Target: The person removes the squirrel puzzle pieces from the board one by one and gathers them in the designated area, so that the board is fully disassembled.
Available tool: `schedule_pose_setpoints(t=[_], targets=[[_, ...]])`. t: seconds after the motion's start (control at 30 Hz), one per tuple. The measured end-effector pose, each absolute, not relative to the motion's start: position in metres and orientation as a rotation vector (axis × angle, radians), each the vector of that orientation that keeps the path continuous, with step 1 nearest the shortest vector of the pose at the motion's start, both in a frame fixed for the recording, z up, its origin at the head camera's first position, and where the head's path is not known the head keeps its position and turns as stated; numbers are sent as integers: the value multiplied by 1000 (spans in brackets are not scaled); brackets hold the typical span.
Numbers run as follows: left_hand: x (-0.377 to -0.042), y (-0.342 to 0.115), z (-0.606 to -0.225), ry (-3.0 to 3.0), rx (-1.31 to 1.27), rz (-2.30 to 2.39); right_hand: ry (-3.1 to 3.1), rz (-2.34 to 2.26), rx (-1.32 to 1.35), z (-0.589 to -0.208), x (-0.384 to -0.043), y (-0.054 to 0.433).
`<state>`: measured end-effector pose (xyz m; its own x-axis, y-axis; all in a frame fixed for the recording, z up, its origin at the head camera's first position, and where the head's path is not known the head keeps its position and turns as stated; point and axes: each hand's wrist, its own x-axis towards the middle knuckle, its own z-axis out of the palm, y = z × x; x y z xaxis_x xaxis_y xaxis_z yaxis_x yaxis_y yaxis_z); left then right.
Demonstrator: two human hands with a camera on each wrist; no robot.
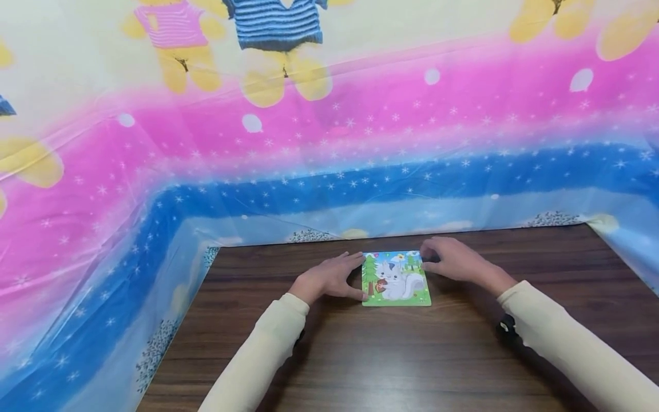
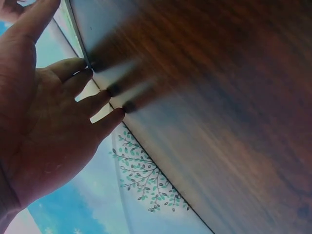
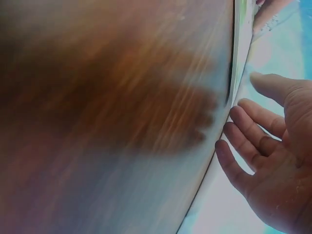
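A square picture board (image 1: 393, 280) with a white squirrel among green trees lies flat on the brown wooden table. My left hand (image 1: 329, 277) is at its left side, thumb tip at the near left corner and fingers stretched toward the far left corner. In the left wrist view, the fingertips of that left hand (image 2: 58, 107) rest on the table by the board's thin edge. By the upper right edge is my right hand (image 1: 455, 260), its fingers loosely bent. The right wrist view shows the right hand (image 3: 273, 151) with fingers spread and nothing in the palm.
The wooden table (image 1: 381, 360) reaches back to a printed cloth (image 1: 329, 200) in blue, pink and cream, which hangs behind it and along the left side. Pale yellow sleeves (image 1: 268, 349) cover both forearms, and a black band (image 1: 507, 326) shows at the right wrist.
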<state>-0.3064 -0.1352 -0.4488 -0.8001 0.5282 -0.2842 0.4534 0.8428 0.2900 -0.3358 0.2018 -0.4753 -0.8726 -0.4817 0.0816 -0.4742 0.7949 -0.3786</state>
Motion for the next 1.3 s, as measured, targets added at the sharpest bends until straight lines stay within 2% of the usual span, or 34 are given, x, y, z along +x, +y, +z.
schedule_pose_setpoints(t=[0.37, 0.8, 1.3], targets=[[-305, -131, -447, 2656, 676, 344, 2890, -572, -735, -475, -347, 175], [-306, -126, -447, 2666, 679, 342, 2821, -362, -629, -455, -348, 158], [-306, -125, -446, 2664, 686, 346, 2697, -602, -638, -463, -359, 166]])
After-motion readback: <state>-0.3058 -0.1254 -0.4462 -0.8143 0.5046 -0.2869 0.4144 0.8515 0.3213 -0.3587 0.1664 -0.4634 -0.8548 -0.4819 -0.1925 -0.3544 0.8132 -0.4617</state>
